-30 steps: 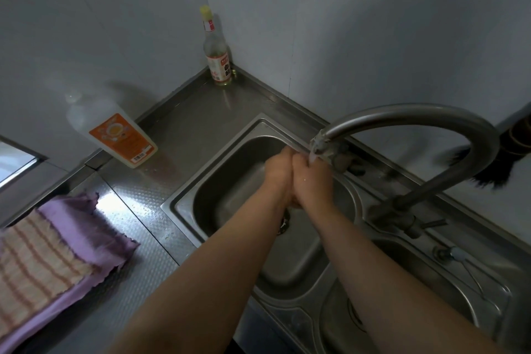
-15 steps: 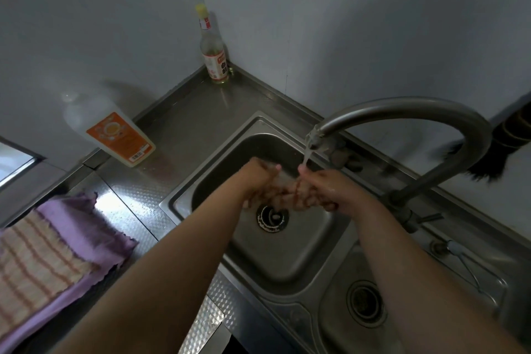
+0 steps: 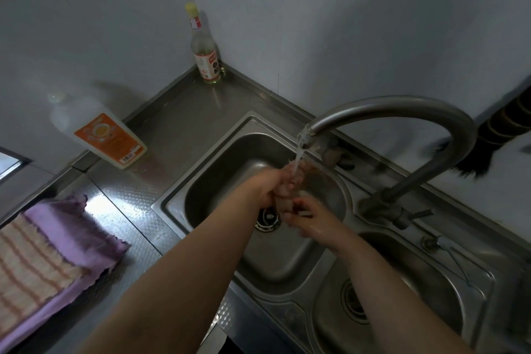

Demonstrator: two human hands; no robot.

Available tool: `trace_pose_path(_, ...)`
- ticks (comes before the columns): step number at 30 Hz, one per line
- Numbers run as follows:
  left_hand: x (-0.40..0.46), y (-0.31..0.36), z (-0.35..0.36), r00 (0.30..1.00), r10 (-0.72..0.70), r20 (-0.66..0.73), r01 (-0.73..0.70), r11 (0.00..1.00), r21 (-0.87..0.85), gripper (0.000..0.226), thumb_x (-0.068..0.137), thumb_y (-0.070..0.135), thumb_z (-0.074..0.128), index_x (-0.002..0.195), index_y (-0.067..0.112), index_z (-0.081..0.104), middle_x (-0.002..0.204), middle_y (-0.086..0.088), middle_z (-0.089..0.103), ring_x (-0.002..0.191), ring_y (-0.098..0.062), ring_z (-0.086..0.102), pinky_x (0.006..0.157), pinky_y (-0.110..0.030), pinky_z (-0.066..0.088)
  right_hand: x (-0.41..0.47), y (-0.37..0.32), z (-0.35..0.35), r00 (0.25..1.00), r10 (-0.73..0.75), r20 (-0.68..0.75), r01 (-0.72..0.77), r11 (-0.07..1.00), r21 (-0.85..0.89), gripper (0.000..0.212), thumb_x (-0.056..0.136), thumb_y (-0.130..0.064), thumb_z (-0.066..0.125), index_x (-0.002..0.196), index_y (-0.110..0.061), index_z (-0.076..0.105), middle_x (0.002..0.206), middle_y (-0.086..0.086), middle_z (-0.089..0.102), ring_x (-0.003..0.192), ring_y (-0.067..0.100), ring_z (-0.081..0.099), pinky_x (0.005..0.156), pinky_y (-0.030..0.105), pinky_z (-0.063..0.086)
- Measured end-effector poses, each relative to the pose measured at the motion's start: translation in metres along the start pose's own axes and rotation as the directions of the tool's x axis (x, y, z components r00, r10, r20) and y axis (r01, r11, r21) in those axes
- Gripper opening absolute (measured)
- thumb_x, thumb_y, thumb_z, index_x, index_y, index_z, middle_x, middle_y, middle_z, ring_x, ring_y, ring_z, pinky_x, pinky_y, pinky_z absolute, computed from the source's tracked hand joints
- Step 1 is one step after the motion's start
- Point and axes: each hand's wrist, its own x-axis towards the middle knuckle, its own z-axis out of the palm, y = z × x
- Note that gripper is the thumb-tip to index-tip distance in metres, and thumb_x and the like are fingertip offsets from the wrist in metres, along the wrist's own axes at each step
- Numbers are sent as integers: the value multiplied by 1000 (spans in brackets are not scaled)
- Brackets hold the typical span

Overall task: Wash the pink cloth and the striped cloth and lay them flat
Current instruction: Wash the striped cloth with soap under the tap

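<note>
The pink cloth (image 3: 71, 227) lies spread on the steel counter at the left, with the striped cloth (image 3: 31, 267) flat on top of it. Neither hand touches them. Both hands are over the left sink basin (image 3: 201, 169) under running water (image 3: 298, 158) from the curved tap (image 3: 402, 106). My left hand (image 3: 270, 184) has its fingers curled around the fingers of my right hand (image 3: 310, 220), which sits just below and to the right. The hands are wet and blurred, and they hold no object.
A white detergent bottle (image 3: 106, 135) with an orange label leans on the left wall. In the back corner stands a glass bottle (image 3: 205, 57). The right basin (image 3: 431, 310) is near my right forearm. A dark brush (image 3: 502, 129) hangs on the wall at far right.
My hands have shifted from side by side to the left hand wrapping the right hand's fingers, the right hand dropping lower. The cloths have not moved.
</note>
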Motion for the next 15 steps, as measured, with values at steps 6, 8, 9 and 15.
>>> trace_pose_path(6,-21,19,3,981,176,87,-195,834,515,18,92,28,58,101,17,69,108,-10,72,101,-23,68,97,-39,51,24,4,-8,961,-168,-219,124,972,-202,116,56,-41,85,150,-23,19,147,-3,29,133,12,33,107,32,34)
trace_pose_path(8,-31,30,4,972,197,127,-235,822,518,30,93,39,58,106,13,66,108,-9,71,95,-20,69,93,-36,53,34,-3,-2,957,-214,-198,190,973,-133,107,54,-39,84,145,-21,31,143,-2,40,128,8,43,102,29,40)
trace_pose_path(9,-36,36,2,963,221,156,-270,817,510,31,93,41,58,105,13,66,108,-10,71,94,-20,69,91,-35,53,37,-6,-1,957,-219,-191,216,976,-38,86,61,-26,84,136,-19,44,129,-6,56,116,4,54,92,23,47)
trace_pose_path(15,-37,42,-30,942,330,-61,-285,884,371,34,93,43,57,96,12,68,99,-12,73,94,-28,70,93,-46,53,20,-19,-17,975,-28,-222,85,965,249,16,89,-23,65,84,-9,60,57,2,59,46,15,50,40,20,35)
